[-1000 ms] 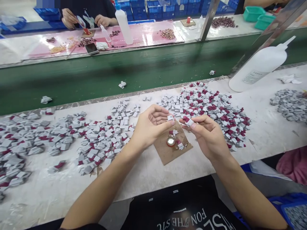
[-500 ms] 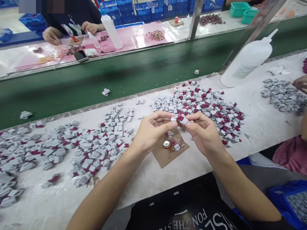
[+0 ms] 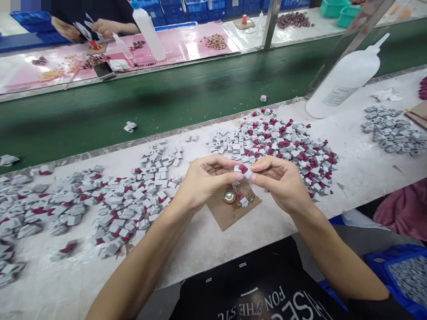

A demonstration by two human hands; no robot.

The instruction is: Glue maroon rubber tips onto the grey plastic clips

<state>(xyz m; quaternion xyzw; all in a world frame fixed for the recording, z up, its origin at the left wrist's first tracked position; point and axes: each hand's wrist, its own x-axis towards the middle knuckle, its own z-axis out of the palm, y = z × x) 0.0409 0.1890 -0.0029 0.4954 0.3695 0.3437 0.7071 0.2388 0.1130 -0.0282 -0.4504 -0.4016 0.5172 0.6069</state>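
Observation:
Between the fingertips of both hands is a small grey and dark red piece. My left hand pinches its left end, and my right hand pinches its right end. Below them a brown cardboard square lies on the table, bearing a round red-rimmed cap and a few small pieces. A heap of grey and dark red pieces lies just behind my hands. More such pieces spread over the table to the left.
A large white bottle leans at the back right beside a metal post. Grey pieces lie farther right. A green belt runs behind the table, with a person's hands across it. A blue crate stands low at the right.
The two hands have brought their parts together; the grey bit at my left fingertips now touches the red and grey piece. The view has shifted slightly, and the person's hands across the belt have risen.

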